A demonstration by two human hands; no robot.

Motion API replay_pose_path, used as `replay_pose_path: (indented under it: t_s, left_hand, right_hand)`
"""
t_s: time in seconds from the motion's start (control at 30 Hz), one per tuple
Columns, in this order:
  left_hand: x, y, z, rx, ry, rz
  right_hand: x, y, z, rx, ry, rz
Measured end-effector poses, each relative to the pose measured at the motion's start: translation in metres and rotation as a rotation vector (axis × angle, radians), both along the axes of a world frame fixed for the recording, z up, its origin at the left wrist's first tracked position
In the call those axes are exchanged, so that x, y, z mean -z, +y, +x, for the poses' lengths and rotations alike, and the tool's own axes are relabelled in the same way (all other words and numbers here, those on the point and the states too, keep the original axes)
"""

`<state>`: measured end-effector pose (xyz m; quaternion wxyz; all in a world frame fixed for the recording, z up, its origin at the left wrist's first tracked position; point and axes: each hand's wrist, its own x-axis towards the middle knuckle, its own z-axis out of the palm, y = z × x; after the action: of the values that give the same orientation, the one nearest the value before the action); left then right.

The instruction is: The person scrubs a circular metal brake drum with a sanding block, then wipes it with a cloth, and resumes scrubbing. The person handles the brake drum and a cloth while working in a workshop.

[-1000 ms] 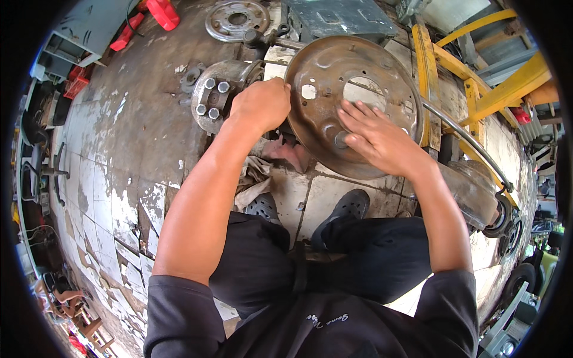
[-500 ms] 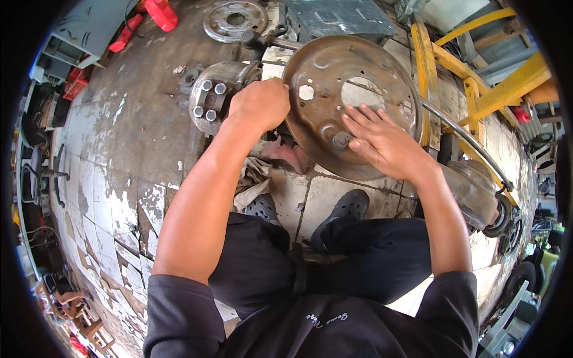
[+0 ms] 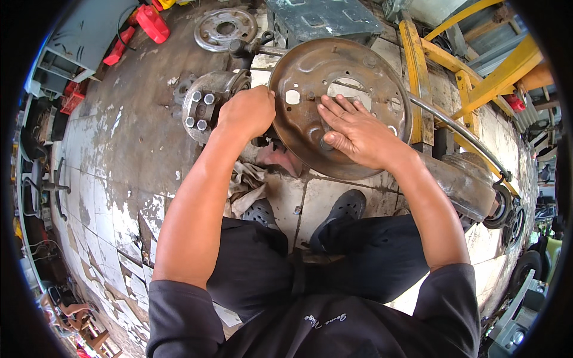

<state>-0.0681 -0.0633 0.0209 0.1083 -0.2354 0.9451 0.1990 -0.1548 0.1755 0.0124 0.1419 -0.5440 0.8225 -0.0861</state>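
Observation:
A round, rusty brake backing plate stands tilted in front of me, with a large central hole and several smaller ones. My right hand lies flat on its face just below the central hole, fingers stretched out. At the plate's left rim, my left hand is closed with the knuckles up; what its fingers grip is hidden. Just left of that hand is a greasy metal end piece with several bright bolt heads. A long steel rod shows beyond the plate on the right.
A brownish axle housing lies at right below a yellow metal frame. Behind are a grey metal box and a round steel disc. Rags lie near my feet on the worn tiled floor.
My right hand has slid a little leftward across the plate. The left hand stays closed at the rim. The whole view has shifted slightly.

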Motion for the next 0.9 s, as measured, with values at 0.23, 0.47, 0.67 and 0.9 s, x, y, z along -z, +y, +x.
replay_pose_path:
  t_s: [0.23,0.47,0.67,0.9]
  left_hand:
    - [-0.001,-0.003,-0.004,0.035,-0.015,-0.019]
    - [-0.003,-0.001,0.0,0.006,-0.01,0.014]
    - [0.007,-0.005,-0.003,0.008,0.018,-0.003]
    - [0.001,-0.003,-0.002,-0.006,-0.016,0.047]
  right_hand:
    - [-0.022,0.02,-0.002,-0.02,-0.112,0.156]
    - [-0.022,0.028,0.001,0.004,-0.107,0.159]
    - [-0.013,0.013,0.005,0.016,-0.009,0.087]
    - [-0.039,0.032,0.012,0.058,-0.074,0.178]
